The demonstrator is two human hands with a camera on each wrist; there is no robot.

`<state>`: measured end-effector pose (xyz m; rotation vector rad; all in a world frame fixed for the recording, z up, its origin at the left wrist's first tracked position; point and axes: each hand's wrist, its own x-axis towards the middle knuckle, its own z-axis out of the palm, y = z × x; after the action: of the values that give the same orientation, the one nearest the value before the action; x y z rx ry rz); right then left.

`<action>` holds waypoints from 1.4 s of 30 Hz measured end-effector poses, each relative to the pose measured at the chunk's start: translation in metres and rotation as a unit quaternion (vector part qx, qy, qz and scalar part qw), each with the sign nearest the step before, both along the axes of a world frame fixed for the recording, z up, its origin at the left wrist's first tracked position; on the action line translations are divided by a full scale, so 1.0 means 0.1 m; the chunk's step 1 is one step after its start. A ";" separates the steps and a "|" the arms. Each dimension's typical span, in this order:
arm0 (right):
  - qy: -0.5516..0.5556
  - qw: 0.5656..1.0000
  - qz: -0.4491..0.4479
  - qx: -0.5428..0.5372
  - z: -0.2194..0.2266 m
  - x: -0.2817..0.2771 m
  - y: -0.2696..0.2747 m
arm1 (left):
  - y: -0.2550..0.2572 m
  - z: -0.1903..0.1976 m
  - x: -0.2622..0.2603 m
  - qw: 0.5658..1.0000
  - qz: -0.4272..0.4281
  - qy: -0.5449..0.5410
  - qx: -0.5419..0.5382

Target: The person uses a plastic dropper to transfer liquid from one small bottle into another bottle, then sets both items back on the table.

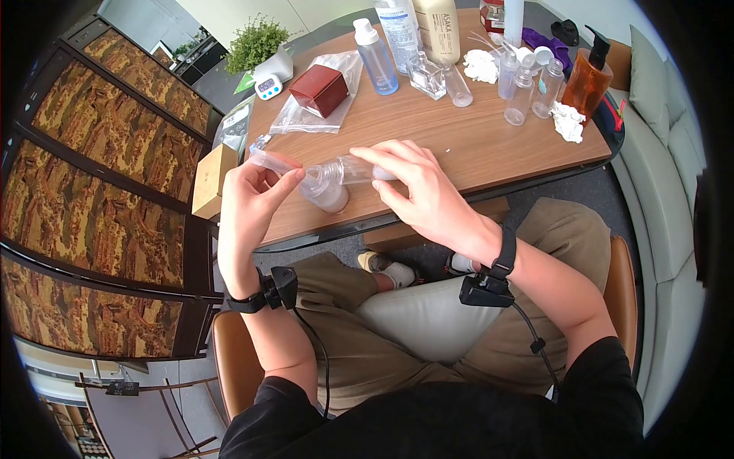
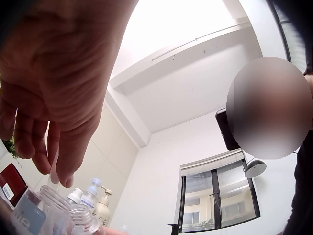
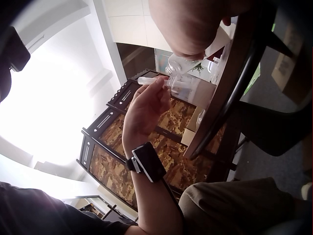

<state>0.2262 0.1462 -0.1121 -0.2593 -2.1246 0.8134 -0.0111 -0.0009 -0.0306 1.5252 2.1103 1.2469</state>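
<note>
My left hand (image 1: 251, 197) pinches a slim translucent plastic tube (image 3: 146, 81) between thumb and fingers. The tube's lower end is right at the mouth of a clear bottle (image 1: 330, 198) standing near the table's front edge, with cloudy contents low inside. My right hand (image 1: 422, 187) holds a second clear bottle (image 1: 353, 170), tipped almost level, its neck right by the standing bottle's mouth. In the left wrist view the two threaded necks are side by side, the standing bottle (image 2: 55, 201) bearing a blue label. Fingers partly hide the tilted bottle's base.
On the wooden table (image 1: 474, 149) a dark red box (image 1: 319, 90) lies on a plastic bag. Pump bottles, small clear bottles and crumpled tissue (image 1: 568, 122) stand toward the back and right. A cardboard box (image 1: 215, 181) is left of my left hand; a potted plant (image 1: 258, 46) stands behind.
</note>
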 end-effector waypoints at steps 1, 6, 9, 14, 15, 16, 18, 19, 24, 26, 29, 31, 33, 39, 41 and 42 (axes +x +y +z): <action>0.002 1.000 0.000 0.000 0.00 0.00 0.00 | 0.00 0.00 0.00 1.000 0.001 0.001 -0.001; -0.015 1.000 0.007 -0.012 0.02 0.02 0.00 | 0.00 0.00 0.00 1.000 0.002 0.003 0.001; -0.013 1.000 0.010 -0.013 0.02 0.02 0.01 | 0.00 -0.01 0.01 1.000 0.002 0.003 0.006; -0.008 1.000 0.008 -0.010 0.02 0.02 0.01 | -0.01 0.06 0.08 1.000 0.028 0.004 -0.003; -0.010 1.000 0.008 -0.010 0.02 0.02 0.01 | -0.01 0.06 0.08 0.999 0.026 -0.011 0.018; -0.011 1.000 0.009 -0.011 0.02 0.02 0.01 | -0.02 0.07 0.09 0.999 0.024 -0.027 0.039; -0.004 1.000 0.007 -0.006 0.01 0.01 0.01 | -0.05 0.09 0.08 0.997 0.024 -0.037 0.066; 0.003 1.000 0.004 -0.002 0.01 0.00 0.01 | -0.07 0.10 0.07 0.994 0.024 -0.047 0.093; -0.005 1.000 0.007 -0.003 0.01 0.01 0.02 | -0.23 0.26 0.02 0.982 0.064 -0.060 0.167; -0.015 1.000 0.010 -0.008 0.01 0.02 0.02 | -0.24 0.26 -0.02 0.972 0.043 -0.059 0.224; -0.015 1.000 0.016 -0.012 0.02 0.02 0.01 | -0.15 0.21 0.05 0.970 0.048 -0.059 0.230; -0.015 1.000 0.012 -0.008 0.02 0.01 0.01 | -0.11 0.19 0.11 0.977 0.030 -0.087 0.194; -0.003 1.000 0.014 -0.007 0.01 -0.01 0.01 | -0.05 0.15 0.11 0.981 0.014 -0.087 0.174; 0.008 1.000 0.015 -0.007 0.01 -0.01 0.02 | -0.01 0.13 0.14 0.982 0.010 -0.085 0.167; 0.009 1.000 0.013 -0.004 0.01 -0.01 0.02 | -0.01 0.12 0.14 0.983 0.009 -0.084 0.166; 0.008 1.000 0.015 -0.006 0.01 0.00 0.02 | -0.01 0.12 0.14 0.983 0.009 -0.084 0.166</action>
<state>0.2258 0.1477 -0.1108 -0.2282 -2.1140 0.8426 0.0024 -0.0018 -0.0187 1.4630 1.8826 1.7380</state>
